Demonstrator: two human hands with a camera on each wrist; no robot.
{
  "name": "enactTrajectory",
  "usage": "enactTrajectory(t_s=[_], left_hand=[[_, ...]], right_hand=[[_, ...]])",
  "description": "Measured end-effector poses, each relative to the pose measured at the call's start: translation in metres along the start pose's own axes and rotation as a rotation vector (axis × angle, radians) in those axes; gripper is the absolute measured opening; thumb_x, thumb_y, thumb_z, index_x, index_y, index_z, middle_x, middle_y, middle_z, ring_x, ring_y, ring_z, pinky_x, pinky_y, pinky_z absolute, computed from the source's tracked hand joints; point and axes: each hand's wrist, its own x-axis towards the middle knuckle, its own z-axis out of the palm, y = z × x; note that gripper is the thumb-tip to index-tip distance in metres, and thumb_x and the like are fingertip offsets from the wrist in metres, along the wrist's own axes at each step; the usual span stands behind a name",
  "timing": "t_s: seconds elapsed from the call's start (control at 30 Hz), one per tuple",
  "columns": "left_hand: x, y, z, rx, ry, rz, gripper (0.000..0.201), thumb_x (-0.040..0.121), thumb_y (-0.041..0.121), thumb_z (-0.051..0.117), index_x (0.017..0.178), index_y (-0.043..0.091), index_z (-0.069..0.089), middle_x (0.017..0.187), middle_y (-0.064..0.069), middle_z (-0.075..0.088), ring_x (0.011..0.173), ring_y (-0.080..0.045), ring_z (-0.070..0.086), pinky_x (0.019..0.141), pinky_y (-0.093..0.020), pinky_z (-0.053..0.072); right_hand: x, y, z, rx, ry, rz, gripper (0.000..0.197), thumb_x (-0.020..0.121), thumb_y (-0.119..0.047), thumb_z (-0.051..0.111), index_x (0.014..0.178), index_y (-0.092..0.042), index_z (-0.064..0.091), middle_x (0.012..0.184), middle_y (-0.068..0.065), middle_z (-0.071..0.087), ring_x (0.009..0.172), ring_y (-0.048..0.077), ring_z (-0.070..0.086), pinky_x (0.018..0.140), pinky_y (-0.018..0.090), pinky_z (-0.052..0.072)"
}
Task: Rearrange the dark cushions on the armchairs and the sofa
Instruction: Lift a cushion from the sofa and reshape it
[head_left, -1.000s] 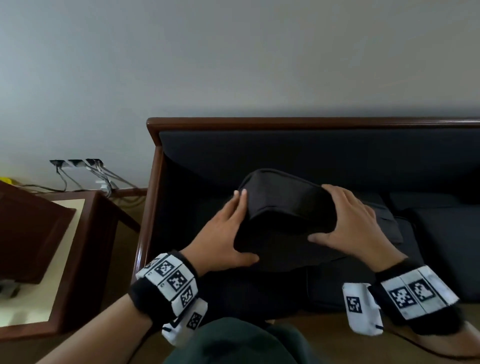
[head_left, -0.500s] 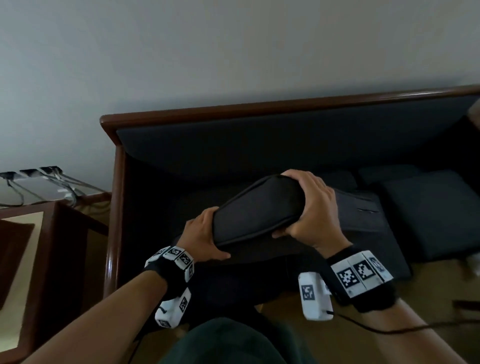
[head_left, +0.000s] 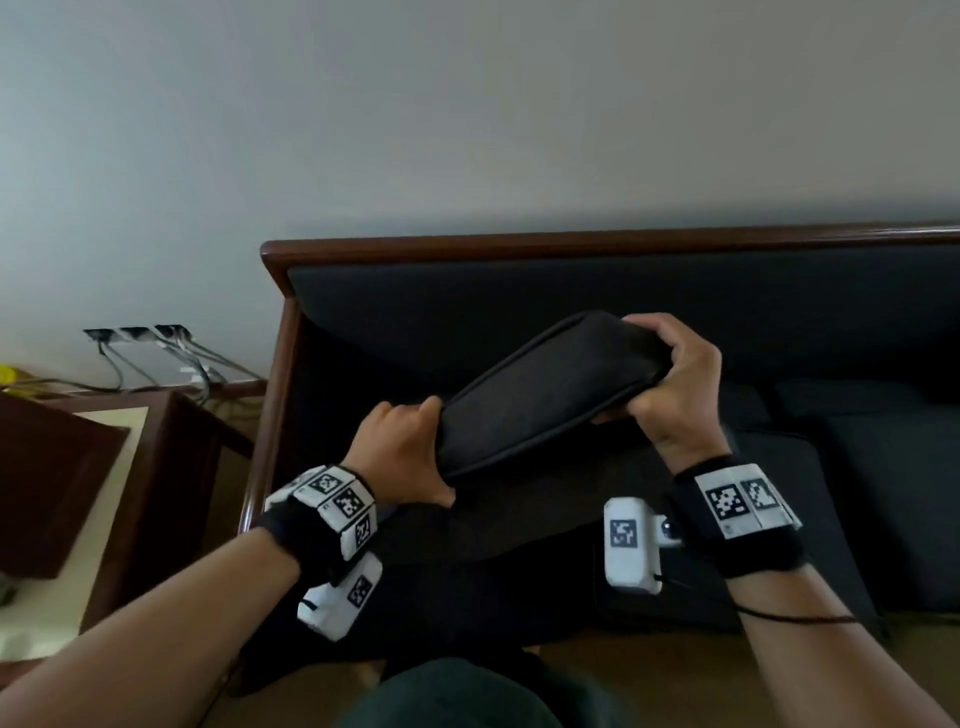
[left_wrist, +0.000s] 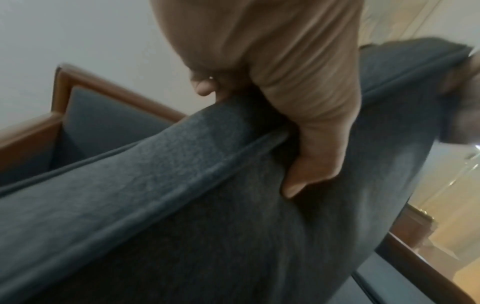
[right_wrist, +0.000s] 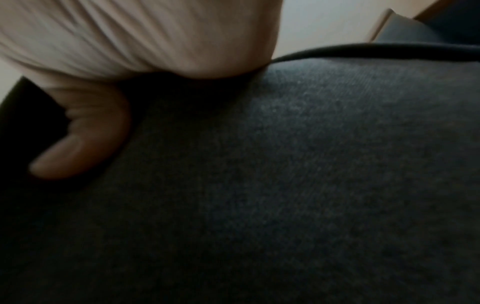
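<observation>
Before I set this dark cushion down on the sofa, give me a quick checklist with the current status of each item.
1. Left hand grips the low end of the dark fabric cushion: ok.
2. Right hand grips the high end: ok.
3. Cushion lifted off the wood-framed dark sofa: ok.
4. Cushion level: not ok, tilted, right end higher.
5. Seat under the cushion free of objects: cannot tell, too dark.
6. Wrist cable clear of the cushion: ok.

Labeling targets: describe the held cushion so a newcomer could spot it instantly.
Find the wood-framed sofa against the pale wall. Above its seat, at the sofa's left end, both hands hold one dark cushion in the air, tilted with its right end higher. The other cushions lie flat on the seat.
</observation>
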Motion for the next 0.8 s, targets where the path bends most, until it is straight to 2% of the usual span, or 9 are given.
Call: enactTrajectory(t_s=[0.07,0.2,0.33,0.4,0.43,0.53,0.63,0.73,0.8], left_hand=[[0.01,-0.005,-0.021,0.117,-0.006,-0.026,0.071,0.051,0.059,0.08,0.099,0.018,0.048,0.092,0.003,0.065,0.089,-0.024,0.063,0.082,-0.032,0.037],[0.042,-0.02,-0.045,0.184,-0.023,-0.072,0.067,0.048,0.061,0.078,0.093,0.021,0.048,0.078,0.01,0.054,0.08,-0.02,0.062,0.076,-0.032,0.037],[0.081,-0.044,-0.04,0.156,-0.059,-0.163,0.071,0.047,0.057,0.079,0.103,0.02,0.055,0.089,0.005,0.065,0.084,-0.02,0.064,0.082,-0.036,0.049],[0.097,-0.061,-0.024,0.124,-0.066,-0.218,0.075,0.049,0.055,0.08,0.111,0.02,0.056,0.095,0.004,0.066,0.089,-0.021,0.064,0.081,-0.035,0.048],[0.104,-0.069,-0.013,0.077,-0.057,-0.257,0.078,0.05,0.053,0.08,0.116,0.021,0.056,0.101,0.003,0.065,0.094,-0.022,0.063,0.082,-0.036,0.048],[0.129,-0.077,0.018,-0.124,0.021,-0.371,0.084,0.061,0.053,0.079,0.134,0.024,0.05,0.126,0.0,0.053,0.12,-0.024,0.051,0.095,-0.044,0.045],[0.156,-0.074,0.032,-0.124,0.066,-0.431,0.083,0.081,0.054,0.066,0.151,0.027,0.032,0.154,-0.001,0.031,0.144,-0.025,0.026,0.108,-0.051,0.033],[0.171,-0.088,0.038,-0.067,-0.002,-0.495,0.085,0.087,0.047,0.061,0.156,0.033,0.013,0.166,-0.002,0.004,0.152,-0.025,0.003,0.116,-0.053,0.019],[0.172,-0.102,0.039,-0.052,-0.036,-0.523,0.09,0.086,0.045,0.063,0.156,0.034,0.007,0.166,-0.003,-0.001,0.152,-0.026,-0.001,0.118,-0.054,0.014]], right_hand=[[0.013,0.01,0.004,0.128,0.025,0.081,0.065,0.047,0.02,0.078,0.096,-0.02,0.065,0.093,-0.004,0.067,0.085,0.009,0.07,0.054,0.029,0.059],[0.043,0.04,0.021,0.287,0.072,0.231,0.056,0.067,0.031,0.059,0.102,-0.012,0.063,0.1,0.006,0.065,0.083,0.016,0.07,0.048,0.029,0.057],[0.075,0.084,0.049,0.347,0.075,0.358,0.063,0.058,0.028,0.057,0.098,-0.021,0.063,0.108,0.011,0.062,0.09,0.019,0.064,0.048,0.029,0.056],[0.089,0.114,0.064,0.257,0.003,0.443,0.072,0.054,0.025,0.062,0.106,-0.026,0.063,0.121,0.009,0.06,0.103,0.021,0.061,0.06,0.03,0.06],[0.095,0.128,0.07,0.185,-0.039,0.5,0.076,0.056,0.02,0.067,0.114,-0.028,0.062,0.128,0.007,0.058,0.113,0.024,0.058,0.072,0.032,0.061],[0.111,0.16,0.076,-0.095,-0.163,0.641,0.068,0.088,-0.003,0.065,0.147,-0.027,0.042,0.151,0.005,0.044,0.137,0.027,0.044,0.11,0.038,0.042],[0.12,0.178,0.08,-0.177,-0.312,0.732,0.063,0.101,-0.017,0.052,0.156,-0.023,0.022,0.157,0.008,0.036,0.14,0.03,0.04,0.111,0.04,0.036],[0.121,0.19,0.085,-0.133,-0.309,0.78,0.061,0.101,-0.012,0.051,0.156,-0.016,0.023,0.159,0.012,0.032,0.144,0.03,0.035,0.114,0.039,0.033],[0.115,0.201,0.086,-0.155,-0.285,0.827,0.057,0.1,-0.013,0.053,0.153,-0.011,0.031,0.153,0.016,0.04,0.14,0.031,0.04,0.116,0.043,0.033]])
